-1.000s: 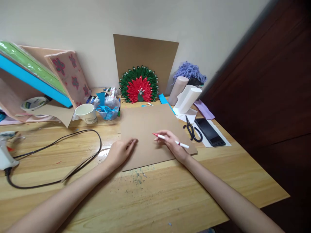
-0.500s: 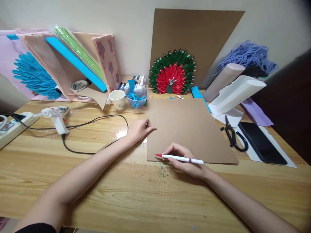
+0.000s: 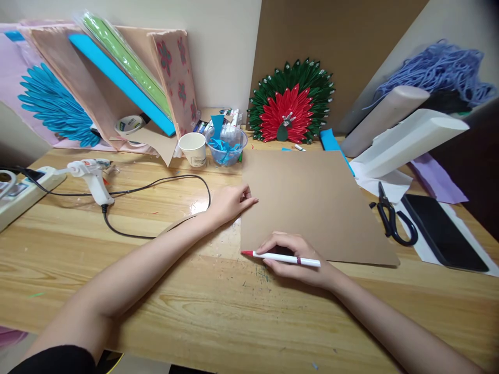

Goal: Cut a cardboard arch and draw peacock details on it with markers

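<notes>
A pale cream wall (image 3: 226,57) is running behind the wooden desk (image 3: 218,311), whose light, glossy planks are catching a bright spot of overhead light beside the black cable. A large brown board (image 3: 335,47) is leaning against the wall, and a dark brown surface (image 3: 483,156) is closing in at the right.

- Before us on the table (image 3: 117,249) lies a cardboard sheet (image 3: 312,202).
- Our left hand (image 3: 230,201) touches its left edge; our right hand (image 3: 298,254) rests at its near edge, holding a marker (image 3: 286,257) with the tip at the near left corner.
- Right of the sheet lie scissors (image 3: 392,218), then a phone (image 3: 442,232).
- Behind the sheet stands a fan ornament (image 3: 291,104).
- Left of that, a bowl (image 3: 226,148) and, just left of it, a paper cup (image 3: 194,149).
- Far left lies a glue gun (image 3: 91,176).
</notes>
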The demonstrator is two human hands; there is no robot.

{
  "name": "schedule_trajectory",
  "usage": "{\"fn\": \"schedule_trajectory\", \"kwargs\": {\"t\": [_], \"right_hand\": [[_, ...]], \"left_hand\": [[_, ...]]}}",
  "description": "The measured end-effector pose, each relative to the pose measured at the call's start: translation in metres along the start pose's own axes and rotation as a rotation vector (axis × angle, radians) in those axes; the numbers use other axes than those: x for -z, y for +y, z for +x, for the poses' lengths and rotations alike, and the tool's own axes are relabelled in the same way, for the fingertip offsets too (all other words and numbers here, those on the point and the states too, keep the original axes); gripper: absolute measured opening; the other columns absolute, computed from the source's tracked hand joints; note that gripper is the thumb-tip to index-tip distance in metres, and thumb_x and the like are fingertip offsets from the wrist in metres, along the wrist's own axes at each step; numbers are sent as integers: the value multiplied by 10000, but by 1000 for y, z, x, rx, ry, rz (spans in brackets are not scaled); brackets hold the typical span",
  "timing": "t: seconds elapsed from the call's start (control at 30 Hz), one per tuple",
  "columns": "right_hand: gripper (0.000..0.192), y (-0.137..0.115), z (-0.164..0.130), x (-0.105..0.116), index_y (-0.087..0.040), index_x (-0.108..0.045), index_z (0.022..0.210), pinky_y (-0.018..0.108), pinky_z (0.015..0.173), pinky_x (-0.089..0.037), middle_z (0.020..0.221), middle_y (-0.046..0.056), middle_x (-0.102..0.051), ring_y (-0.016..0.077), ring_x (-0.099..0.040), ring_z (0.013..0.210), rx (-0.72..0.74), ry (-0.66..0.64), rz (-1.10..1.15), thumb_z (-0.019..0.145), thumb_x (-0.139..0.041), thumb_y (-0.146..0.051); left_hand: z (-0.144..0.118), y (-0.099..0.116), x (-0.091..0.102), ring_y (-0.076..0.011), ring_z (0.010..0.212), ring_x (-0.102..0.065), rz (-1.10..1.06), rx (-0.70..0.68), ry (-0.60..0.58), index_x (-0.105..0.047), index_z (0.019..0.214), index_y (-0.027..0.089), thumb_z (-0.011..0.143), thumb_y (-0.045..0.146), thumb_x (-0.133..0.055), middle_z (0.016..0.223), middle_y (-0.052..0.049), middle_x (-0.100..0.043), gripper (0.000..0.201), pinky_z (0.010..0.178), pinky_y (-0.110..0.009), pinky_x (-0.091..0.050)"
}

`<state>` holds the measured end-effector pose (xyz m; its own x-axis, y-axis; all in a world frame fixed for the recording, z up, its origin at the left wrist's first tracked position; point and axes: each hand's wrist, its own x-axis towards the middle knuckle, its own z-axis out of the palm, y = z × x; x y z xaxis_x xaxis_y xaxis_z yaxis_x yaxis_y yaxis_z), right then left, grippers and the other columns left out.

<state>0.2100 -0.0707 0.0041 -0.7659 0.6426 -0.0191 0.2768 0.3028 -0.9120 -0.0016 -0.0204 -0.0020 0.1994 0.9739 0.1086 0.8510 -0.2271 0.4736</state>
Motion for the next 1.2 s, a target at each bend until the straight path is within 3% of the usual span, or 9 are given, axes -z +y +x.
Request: {"fn": "schedule_trajectory", "kwargs": {"t": [0.17,0.37,0.5,0.7,1.2], "right_hand": [[199,1,0,0,-216,-670,922,243,598,-419,810,23,-650,118,-564,668,35,-10,-21,759,-583,-143],[166,-1,-1,-1,-205,-643,946,235,570,-409,839,28,-667,120,-558,659,-80,48,-7,808,-552,-213],[179,-2,-1,-2,-203,-638,967,237,583,-414,847,31,-665,124,-560,674,-79,64,-6,821,-542,-238],[183,-2,-1,-3,-205,-614,991,218,525,-374,781,11,-634,105,-515,606,-96,148,32,846,-520,-262],[186,0,2,-3,-208,-594,1002,241,637,-410,879,25,-641,141,-571,753,-117,321,90,871,-501,-302]], "left_hand": [[0,0,0,-135,582,-525,8,-9,-1,-587,794,185,827,452,-543,638,10,-612,272,514,-237,-251],[-1,1,0,-137,600,-533,26,-5,-4,-586,801,182,833,456,-529,665,2,-621,282,522,-239,-261],[0,1,0,-139,604,-535,34,1,-5,-588,805,178,834,448,-526,670,-3,-623,278,528,-241,-268],[0,1,0,-136,589,-526,26,-13,5,-585,802,184,835,443,-528,647,3,-611,268,525,-238,-271],[1,-1,-1,-128,569,-513,18,-19,9,-567,771,190,834,437,-524,636,12,-601,259,521,-233,-271]]}}
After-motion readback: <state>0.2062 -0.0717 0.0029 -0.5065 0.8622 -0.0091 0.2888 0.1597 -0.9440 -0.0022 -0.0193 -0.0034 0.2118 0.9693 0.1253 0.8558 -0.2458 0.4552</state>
